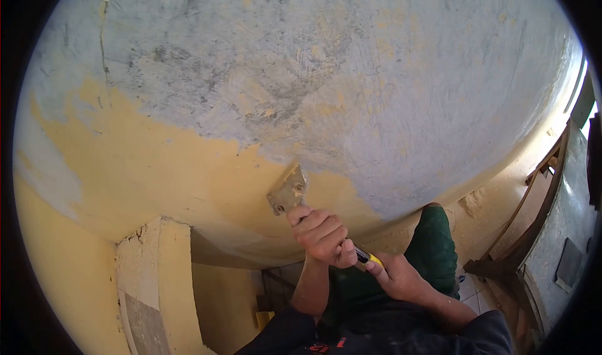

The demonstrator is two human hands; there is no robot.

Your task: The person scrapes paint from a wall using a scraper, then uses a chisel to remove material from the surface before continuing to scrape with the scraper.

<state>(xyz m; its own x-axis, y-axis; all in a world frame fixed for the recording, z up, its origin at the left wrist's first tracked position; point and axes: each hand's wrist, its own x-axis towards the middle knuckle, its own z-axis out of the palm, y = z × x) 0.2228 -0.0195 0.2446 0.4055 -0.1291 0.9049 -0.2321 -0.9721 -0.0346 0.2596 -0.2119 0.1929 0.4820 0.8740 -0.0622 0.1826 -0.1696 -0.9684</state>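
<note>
The work surface was a large wall (157, 167), bulged by the lens, its yellow paint giving way to a rough, scuffed grey area (389, 98) that spread above the scraper (290, 190) in the view. The scraper's blade lay by the ragged border between the two; whether its edge touched the wall could not be told. Below and left of the scraper, a chipped yellow pillar (175, 267) stood beside a recess (222, 292). Far to the scraper's right was a worn table (552, 229) with a grey top and a dark flat piece (569, 264) on it, and pale floor tiles (469, 292) showed down to its right.

The scraper pointed up and to the left in the view, blade foremost, its long axis slanting down to the right through a black-and-yellow handle. The left hand (321, 237) was clamped round the scraper just behind the blade; the right hand (398, 276) gripped the rear of the handle, a short stretch showing between the hands. A green-clad knee (434, 239) rose to the right of the scraper.

Counted, there were one scraper, two hands, one pillar, one table and one dark flat piece.
</note>
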